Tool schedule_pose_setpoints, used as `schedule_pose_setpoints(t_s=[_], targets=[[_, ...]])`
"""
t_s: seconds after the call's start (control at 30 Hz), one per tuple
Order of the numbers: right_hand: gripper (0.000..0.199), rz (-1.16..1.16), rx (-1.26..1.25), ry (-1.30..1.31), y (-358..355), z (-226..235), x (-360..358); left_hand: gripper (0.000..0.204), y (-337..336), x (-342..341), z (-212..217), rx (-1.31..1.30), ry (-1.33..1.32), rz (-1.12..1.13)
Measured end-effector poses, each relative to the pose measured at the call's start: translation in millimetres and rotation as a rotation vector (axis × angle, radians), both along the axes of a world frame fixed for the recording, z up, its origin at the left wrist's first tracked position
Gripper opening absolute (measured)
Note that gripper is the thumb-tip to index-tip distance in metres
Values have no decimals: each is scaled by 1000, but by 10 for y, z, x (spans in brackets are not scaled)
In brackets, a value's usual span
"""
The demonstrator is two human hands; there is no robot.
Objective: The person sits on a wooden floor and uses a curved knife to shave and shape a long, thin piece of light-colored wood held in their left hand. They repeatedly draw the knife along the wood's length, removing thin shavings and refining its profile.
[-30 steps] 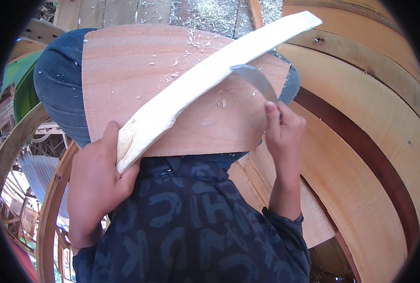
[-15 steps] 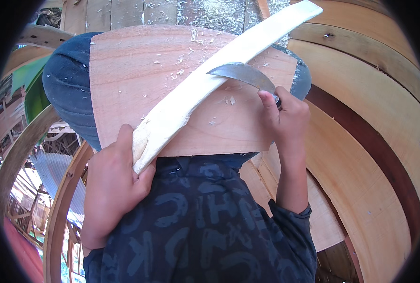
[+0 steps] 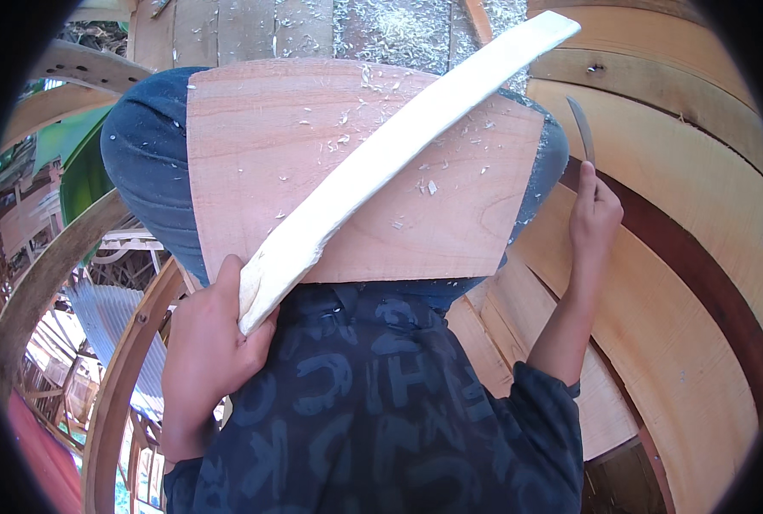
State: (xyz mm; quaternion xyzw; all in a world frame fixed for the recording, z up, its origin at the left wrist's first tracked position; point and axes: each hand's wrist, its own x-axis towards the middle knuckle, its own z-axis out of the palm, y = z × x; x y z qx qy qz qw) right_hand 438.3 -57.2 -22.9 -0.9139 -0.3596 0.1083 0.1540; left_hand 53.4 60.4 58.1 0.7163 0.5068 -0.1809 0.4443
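Left hand [image 3: 206, 347] grips pale wood strip [image 3: 399, 146] on board [image 3: 253, 163]; right hand [image 3: 594, 214] clasps curved knife [image 3: 581, 127].

pale strip [image 3: 381, 163], reddish-brown board [image 3: 253, 154], navy trousers [image 3: 150, 163]

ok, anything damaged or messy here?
The pale strip's lower end, in the left hand, is ragged and splintered. Shavings are scattered over the board. The right hand holds the knife clear of the wood.

knife [image 3: 580, 128] now off the strip [image 3: 399, 146]
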Motion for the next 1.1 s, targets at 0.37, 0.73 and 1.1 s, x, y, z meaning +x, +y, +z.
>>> schedule_pose_setpoints(t_s=[0.37, 0.73, 1.1], targets=[[58, 340, -85, 12, 354, 143, -778, 32, -15, 29, 35, -62, 46, -14], [62, 299, -45, -111, 429, 75, -655, 31, -17, 140, 63, -58, 55, -12], [66, 411, -107, 73, 365, 305, -836, 29, -13, 12, 21, -95, 31, -2]])
